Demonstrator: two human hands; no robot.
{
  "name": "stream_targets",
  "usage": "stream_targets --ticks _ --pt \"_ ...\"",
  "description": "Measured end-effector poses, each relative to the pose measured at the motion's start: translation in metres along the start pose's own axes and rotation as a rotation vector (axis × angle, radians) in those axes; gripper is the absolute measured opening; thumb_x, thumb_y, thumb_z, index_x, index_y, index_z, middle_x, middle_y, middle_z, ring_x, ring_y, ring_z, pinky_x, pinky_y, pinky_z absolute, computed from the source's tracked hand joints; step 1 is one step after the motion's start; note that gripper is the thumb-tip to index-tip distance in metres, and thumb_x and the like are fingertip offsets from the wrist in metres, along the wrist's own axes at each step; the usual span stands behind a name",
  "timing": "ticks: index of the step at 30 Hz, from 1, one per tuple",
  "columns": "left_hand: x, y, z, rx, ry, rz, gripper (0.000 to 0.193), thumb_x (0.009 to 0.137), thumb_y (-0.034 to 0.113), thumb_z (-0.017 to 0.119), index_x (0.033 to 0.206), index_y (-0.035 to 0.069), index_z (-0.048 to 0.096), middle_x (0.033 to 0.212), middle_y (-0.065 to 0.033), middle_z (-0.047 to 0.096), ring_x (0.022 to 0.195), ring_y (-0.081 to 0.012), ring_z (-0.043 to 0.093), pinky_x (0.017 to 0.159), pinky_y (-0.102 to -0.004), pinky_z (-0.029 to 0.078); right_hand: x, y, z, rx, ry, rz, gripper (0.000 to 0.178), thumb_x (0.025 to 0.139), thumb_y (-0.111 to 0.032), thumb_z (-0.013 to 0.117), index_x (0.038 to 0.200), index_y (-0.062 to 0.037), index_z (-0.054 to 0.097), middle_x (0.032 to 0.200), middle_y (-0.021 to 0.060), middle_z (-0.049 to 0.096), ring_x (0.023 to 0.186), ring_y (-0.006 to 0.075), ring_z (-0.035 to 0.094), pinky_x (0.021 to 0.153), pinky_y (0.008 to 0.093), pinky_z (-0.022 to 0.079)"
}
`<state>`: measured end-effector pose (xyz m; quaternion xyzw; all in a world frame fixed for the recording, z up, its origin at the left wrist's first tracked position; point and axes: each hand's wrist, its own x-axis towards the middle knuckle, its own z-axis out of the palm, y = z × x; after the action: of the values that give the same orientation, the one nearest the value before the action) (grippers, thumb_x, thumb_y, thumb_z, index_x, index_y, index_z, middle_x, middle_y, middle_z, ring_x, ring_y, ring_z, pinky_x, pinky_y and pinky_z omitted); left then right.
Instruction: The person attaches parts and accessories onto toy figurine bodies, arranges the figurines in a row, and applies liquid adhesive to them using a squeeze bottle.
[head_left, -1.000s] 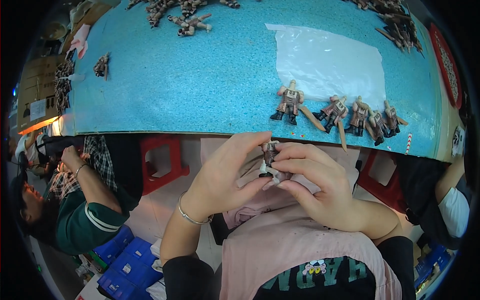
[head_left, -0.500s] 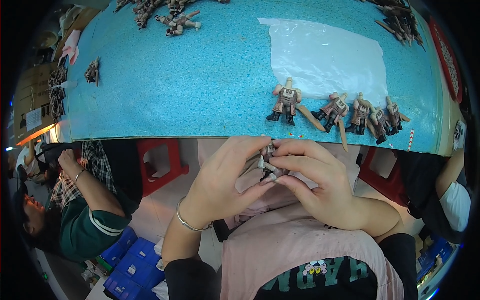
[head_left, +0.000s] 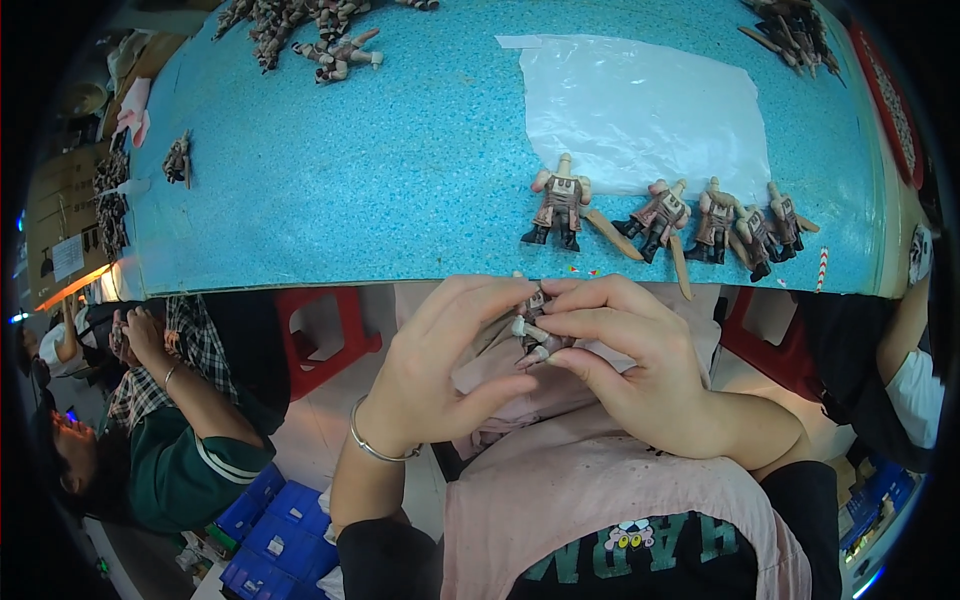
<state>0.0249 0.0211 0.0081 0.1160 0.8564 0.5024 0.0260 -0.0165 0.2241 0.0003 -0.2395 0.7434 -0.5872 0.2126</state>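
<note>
Just off the table's near edge, a small toy figure in brown and cream is held between my two hands, largely covered by the fingers. My right hand pinches it with thumb and fingertips. The fingers of my left hand curl against its upper end, while the left thumb stands a little away from it. On the table ahead, a headless-looking figure with black boots lies nearest my hands. To its right lie several similar figures, with flat brown pieces beside them.
A clear plastic sheet lies beyond the row on the blue table. More figures are heaped at the far left; brown parts are piled far right. A co-worker sits at left, near a red stool and blue boxes.
My left thumb has come away from the lower part of the figure. The right hand keeps its pinch. The co-worker at left has raised their hands.
</note>
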Motion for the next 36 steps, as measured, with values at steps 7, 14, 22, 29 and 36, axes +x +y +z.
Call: stream_targets --ticks 7,14,22,29,36 --pt "0.0 -0.012 0.01 -0.054 0.081 -0.009 0.028 0.074 0.002 0.072 0.101 0.0 0.066 0.098 -0.0133 0.065 0.092 -0.0253 0.065 0.08 -0.0317 0.052 0.001 0.005 0.002 0.009 0.039 -0.029 0.024 0.075 0.002 0.069 0.099 -0.0006 0.067 0.1 0.0119 0.061 0.089 0.0236 0.064 0.071 0.03 0.053" --pt "-0.005 -0.016 0.017 -0.103 0.135 0.005 0.024 0.075 0.001 0.072 0.098 -0.001 0.068 0.096 -0.0132 0.066 0.09 -0.0242 0.066 0.079 -0.0323 0.054 -0.001 0.005 0.002 0.043 0.049 -0.008 0.024 0.074 0.002 0.07 0.098 -0.0005 0.067 0.099 0.0119 0.061 0.09 0.0251 0.063 0.074 0.0317 0.052" --pt "-0.032 -0.004 0.026 -0.424 0.479 -0.084 0.025 0.084 0.003 0.066 0.108 -0.004 0.061 0.11 -0.0149 0.056 0.087 -0.017 0.061 0.065 -0.0226 0.05 -0.008 -0.008 -0.001 0.127 0.186 -0.066 0.04 0.08 0.001 0.066 0.118 0.0003 0.053 0.112 0.012 0.056 0.104 0.0206 0.057 0.085 0.0287 0.048" --pt "-0.047 0.014 0.044 -0.386 0.536 -0.099 0.027 0.085 0.005 0.066 0.109 -0.005 0.058 0.112 -0.0153 0.052 0.103 -0.0214 0.056 0.089 -0.0326 0.047 -0.015 -0.008 -0.002 1.058 -0.296 0.548 0.024 0.097 -0.015 0.051 0.117 -0.0019 0.049 0.099 0.0042 0.055 0.088 0.0089 0.055 0.074 0.0233 0.049" --pt "-0.051 0.01 0.036 -0.376 0.314 -0.122 0.025 0.087 0.014 0.064 0.103 -0.004 0.058 0.113 -0.0148 0.053 0.102 -0.0194 0.055 0.089 -0.0315 0.045 -0.016 -0.005 -0.004 0.762 -0.244 0.361 0.023 0.098 -0.018 0.051 0.084 -0.0003 0.057 0.075 0.0007 0.056 0.071 0.0066 0.052 0.064 0.022 0.044"
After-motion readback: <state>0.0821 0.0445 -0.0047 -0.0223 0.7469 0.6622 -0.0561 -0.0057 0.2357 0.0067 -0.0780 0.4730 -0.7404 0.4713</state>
